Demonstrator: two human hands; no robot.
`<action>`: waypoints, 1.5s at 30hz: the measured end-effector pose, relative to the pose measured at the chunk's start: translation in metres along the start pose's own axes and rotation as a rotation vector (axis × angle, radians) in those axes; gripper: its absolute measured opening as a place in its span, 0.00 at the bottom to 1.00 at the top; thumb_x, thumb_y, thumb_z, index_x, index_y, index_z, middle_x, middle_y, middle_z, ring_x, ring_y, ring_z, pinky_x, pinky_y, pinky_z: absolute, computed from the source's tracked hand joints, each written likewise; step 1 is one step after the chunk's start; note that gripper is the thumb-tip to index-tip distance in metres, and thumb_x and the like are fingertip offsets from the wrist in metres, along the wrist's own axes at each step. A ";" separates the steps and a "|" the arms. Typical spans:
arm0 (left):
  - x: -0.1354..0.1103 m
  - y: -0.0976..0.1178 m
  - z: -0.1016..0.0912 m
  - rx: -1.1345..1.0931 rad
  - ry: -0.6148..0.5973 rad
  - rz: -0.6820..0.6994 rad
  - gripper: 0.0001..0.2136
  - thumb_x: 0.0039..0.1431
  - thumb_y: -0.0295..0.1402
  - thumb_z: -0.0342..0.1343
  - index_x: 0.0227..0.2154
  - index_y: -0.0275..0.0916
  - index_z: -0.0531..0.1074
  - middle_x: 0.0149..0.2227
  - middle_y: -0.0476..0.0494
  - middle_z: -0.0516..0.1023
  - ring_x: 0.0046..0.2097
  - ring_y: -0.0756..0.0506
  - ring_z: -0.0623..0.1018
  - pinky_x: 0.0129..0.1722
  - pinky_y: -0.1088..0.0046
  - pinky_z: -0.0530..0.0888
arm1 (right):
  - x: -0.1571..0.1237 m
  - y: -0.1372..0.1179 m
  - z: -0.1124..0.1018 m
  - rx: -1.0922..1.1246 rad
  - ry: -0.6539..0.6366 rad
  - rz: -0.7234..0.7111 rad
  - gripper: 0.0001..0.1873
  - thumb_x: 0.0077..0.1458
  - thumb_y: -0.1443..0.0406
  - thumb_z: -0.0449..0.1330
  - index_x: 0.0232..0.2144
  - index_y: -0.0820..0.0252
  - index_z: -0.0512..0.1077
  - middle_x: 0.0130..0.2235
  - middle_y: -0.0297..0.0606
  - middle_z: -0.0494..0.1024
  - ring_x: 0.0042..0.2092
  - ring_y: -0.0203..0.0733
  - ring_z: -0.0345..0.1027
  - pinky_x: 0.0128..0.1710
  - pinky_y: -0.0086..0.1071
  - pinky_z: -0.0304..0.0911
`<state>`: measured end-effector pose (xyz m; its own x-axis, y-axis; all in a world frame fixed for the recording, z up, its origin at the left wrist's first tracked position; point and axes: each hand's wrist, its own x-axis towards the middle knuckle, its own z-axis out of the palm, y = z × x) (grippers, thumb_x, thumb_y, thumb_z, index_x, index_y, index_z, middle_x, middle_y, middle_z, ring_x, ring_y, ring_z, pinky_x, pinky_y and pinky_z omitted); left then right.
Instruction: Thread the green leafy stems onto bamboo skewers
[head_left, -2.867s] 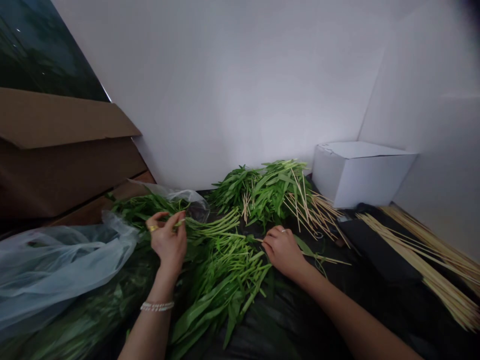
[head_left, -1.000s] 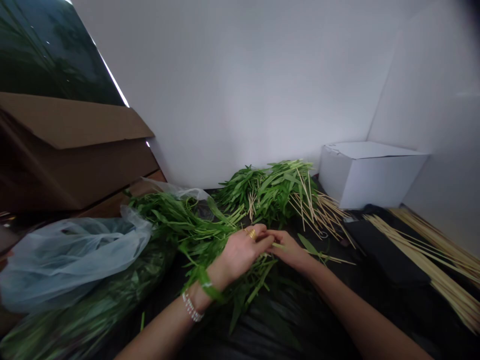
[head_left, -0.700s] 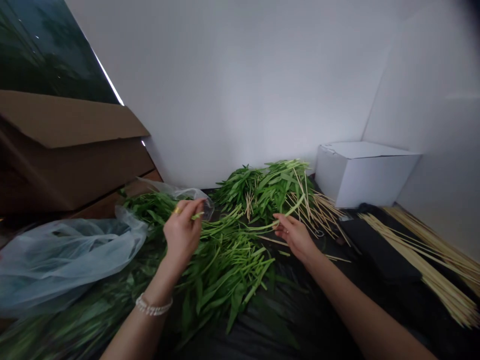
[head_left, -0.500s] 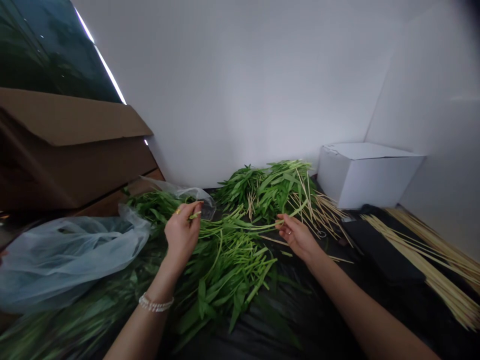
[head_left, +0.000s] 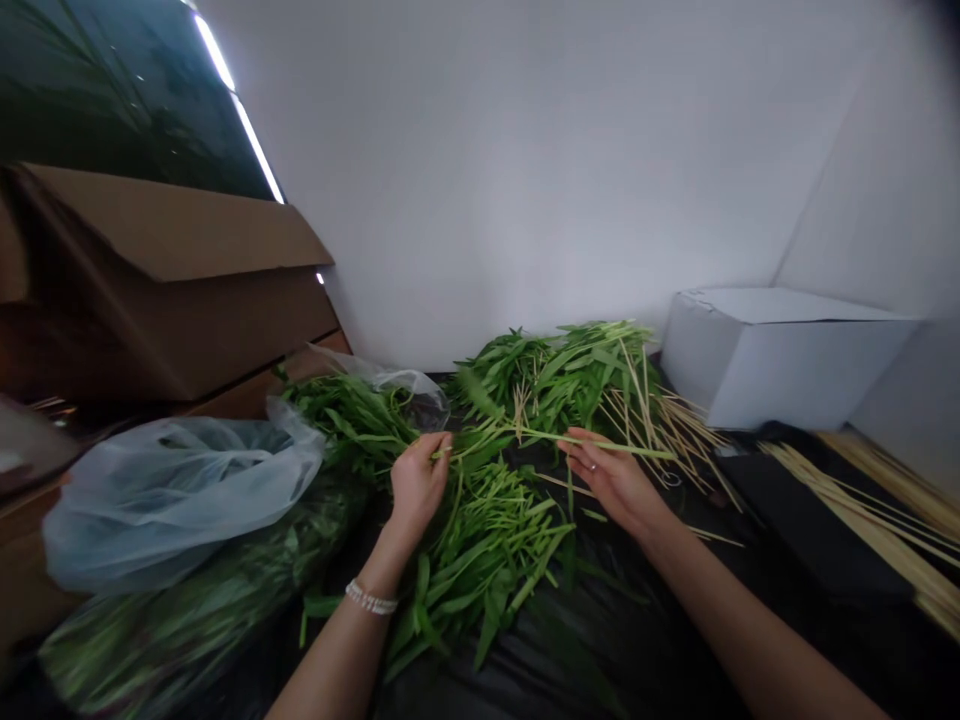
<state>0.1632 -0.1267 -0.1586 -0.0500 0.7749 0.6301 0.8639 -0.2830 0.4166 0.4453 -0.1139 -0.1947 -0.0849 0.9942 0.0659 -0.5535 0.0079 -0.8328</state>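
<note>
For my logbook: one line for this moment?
left hand pinches green stem | right hand holds long stem | greens pile below

hands [head_left: 417, 485] [head_left: 616, 482]: 2 | held stem [head_left: 540, 436]: 1 | white box [head_left: 780, 360]: 1 | bracelet [head_left: 370, 598]: 1

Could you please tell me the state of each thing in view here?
left hand, pinching one end of the green stem.
right hand, gripping the same stem further along.
green stem, stretched between both hands.
plastic bag, open, crumpled.
cardboard box, flap open.
white box, closed.
</note>
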 end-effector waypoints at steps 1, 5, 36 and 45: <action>0.000 -0.002 -0.001 -0.030 0.010 -0.018 0.16 0.64 0.39 0.46 0.39 0.39 0.77 0.40 0.42 0.82 0.41 0.44 0.79 0.42 0.71 0.70 | -0.001 -0.001 0.002 0.004 -0.010 0.008 0.18 0.45 0.57 0.70 0.39 0.54 0.77 0.42 0.38 0.80 0.53 0.46 0.70 0.52 0.38 0.62; 0.000 -0.009 -0.005 -0.130 0.051 -0.125 0.17 0.63 0.42 0.47 0.36 0.38 0.77 0.36 0.45 0.82 0.38 0.45 0.79 0.40 0.73 0.70 | -0.003 -0.004 0.007 -0.017 -0.030 0.018 0.19 0.45 0.55 0.69 0.40 0.54 0.77 0.43 0.39 0.80 0.54 0.47 0.69 0.54 0.42 0.61; 0.055 0.056 0.000 -0.138 -0.653 -0.028 0.25 0.50 0.53 0.55 0.36 0.36 0.82 0.27 0.49 0.78 0.32 0.44 0.75 0.34 0.73 0.68 | -0.011 -0.009 0.011 0.055 -0.169 0.042 0.16 0.48 0.59 0.68 0.41 0.53 0.77 0.47 0.39 0.79 0.53 0.45 0.70 0.51 0.37 0.61; 0.052 0.059 0.010 -0.294 -0.822 0.066 0.20 0.52 0.47 0.54 0.31 0.33 0.80 0.23 0.50 0.70 0.26 0.51 0.63 0.26 0.77 0.60 | -0.008 -0.004 0.009 0.040 -0.195 0.028 0.17 0.47 0.59 0.69 0.41 0.54 0.78 0.47 0.40 0.79 0.51 0.46 0.71 0.49 0.39 0.62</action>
<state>0.2164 -0.0979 -0.1081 0.4705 0.8818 0.0340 0.6827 -0.3881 0.6192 0.4410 -0.1231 -0.1871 -0.2579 0.9542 0.1514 -0.5804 -0.0278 -0.8139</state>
